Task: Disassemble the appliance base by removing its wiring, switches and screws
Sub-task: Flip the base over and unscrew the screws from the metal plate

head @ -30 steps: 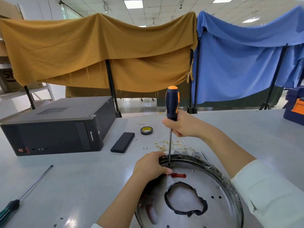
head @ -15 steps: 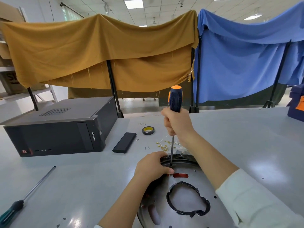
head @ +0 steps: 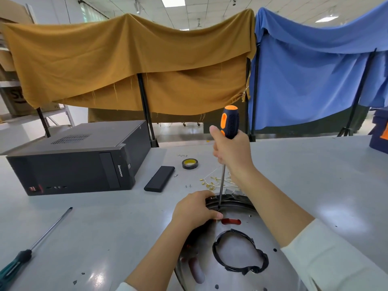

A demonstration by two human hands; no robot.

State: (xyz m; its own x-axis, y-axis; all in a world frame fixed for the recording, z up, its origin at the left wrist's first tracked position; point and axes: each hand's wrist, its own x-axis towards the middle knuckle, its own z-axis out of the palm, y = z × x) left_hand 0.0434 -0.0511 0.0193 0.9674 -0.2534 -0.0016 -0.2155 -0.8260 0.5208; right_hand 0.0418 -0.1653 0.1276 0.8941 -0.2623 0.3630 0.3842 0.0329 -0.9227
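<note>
Appliance base point(head: 241, 276) steadied by gripping left hand point(head: 194, 211); right hand point(head: 231, 151), fist round screwdriver point(head: 227, 141), has rotated, so the screw is probably loosening.

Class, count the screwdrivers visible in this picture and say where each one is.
2. One orange-and-black screwdriver stands upright in the right hand, its tip at the appliance base rim. One green-handled screwdriver lies on the table, far left. Others may sit outside the view.
</note>
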